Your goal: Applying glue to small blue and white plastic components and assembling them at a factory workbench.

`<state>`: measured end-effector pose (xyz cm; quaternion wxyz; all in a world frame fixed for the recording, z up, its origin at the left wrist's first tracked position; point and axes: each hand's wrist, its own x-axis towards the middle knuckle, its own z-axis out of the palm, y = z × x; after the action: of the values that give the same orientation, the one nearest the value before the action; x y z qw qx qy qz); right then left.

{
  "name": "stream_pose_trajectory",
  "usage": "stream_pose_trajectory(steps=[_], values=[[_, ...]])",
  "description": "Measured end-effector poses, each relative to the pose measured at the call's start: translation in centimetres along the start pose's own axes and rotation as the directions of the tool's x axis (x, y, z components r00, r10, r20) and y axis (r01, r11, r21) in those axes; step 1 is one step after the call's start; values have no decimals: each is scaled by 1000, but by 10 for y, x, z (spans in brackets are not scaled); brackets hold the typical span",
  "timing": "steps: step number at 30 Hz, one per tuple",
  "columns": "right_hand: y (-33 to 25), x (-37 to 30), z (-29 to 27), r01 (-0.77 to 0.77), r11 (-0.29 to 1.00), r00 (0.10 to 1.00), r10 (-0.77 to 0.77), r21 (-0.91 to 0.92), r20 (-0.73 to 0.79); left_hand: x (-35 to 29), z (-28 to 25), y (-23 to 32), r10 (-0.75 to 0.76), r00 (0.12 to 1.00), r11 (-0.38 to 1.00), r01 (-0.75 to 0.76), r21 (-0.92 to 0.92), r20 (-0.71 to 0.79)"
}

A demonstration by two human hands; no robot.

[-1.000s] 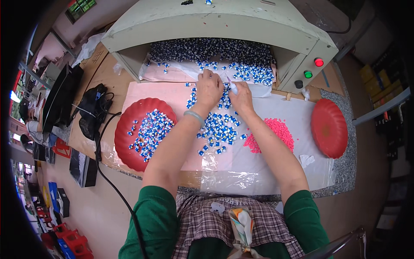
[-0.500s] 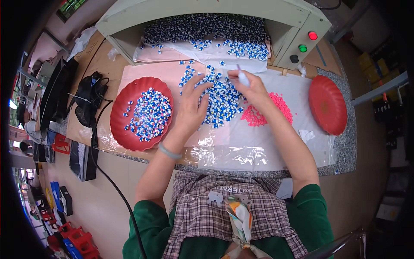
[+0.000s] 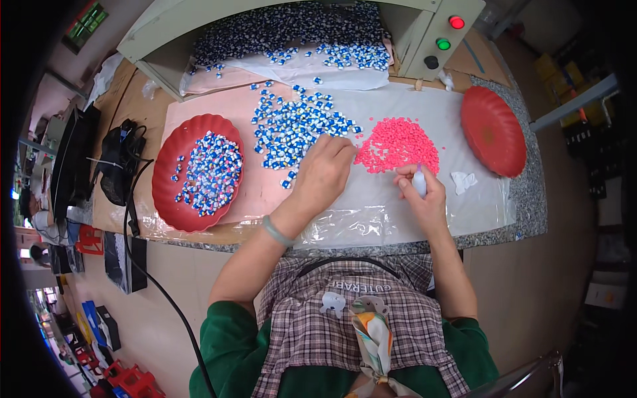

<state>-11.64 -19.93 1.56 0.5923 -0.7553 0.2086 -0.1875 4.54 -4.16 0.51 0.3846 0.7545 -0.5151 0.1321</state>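
Observation:
My right hand (image 3: 428, 202) grips a small pale squeeze bottle (image 3: 420, 184) with a thin purple tip, at the near edge of a pile of tiny pink pieces (image 3: 401, 136). Left of it, my left hand (image 3: 325, 174) has its fingertips pinched together; whatever they may hold is hidden. That hand is beside the lower right edge of a spread of small blue-and-white pieces (image 3: 285, 129). Further left, a red scalloped dish (image 3: 178, 142) contains many blue-and-white pieces, some showing pink.
Behind the work sheet stands a pale green machine (image 3: 413, 60) with lit red and green buttons, its opening full of blue-and-white pieces. Another red scalloped dish (image 3: 491, 126) lies at right, near a crumpled white tissue (image 3: 463, 182). A black cable (image 3: 166, 285) runs down at left.
My right hand has moved from the blue-and-white pieces to the pink pile's near edge, still gripping the bottle. My left hand has moved right and its fingers have closed. The view has shifted.

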Motion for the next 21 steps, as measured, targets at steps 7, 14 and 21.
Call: stream_pose_trajectory(steps=[7, 14, 21], values=[[8, -14, -4, 8, 1000, 1000, -8, 6, -2, 20, 22, -20, 77, 990, 976, -100, 193, 122], [6, -18, -7, -58, 990, 997, 53, 126, 48, 11, -7, 0, -84, 996, 996, 85, -29, 38], [13, -33, -12, -88, 922, 983, 18, 378, 185, -33, -22, 24, -478, 821, 310, 491, -814, 313]])
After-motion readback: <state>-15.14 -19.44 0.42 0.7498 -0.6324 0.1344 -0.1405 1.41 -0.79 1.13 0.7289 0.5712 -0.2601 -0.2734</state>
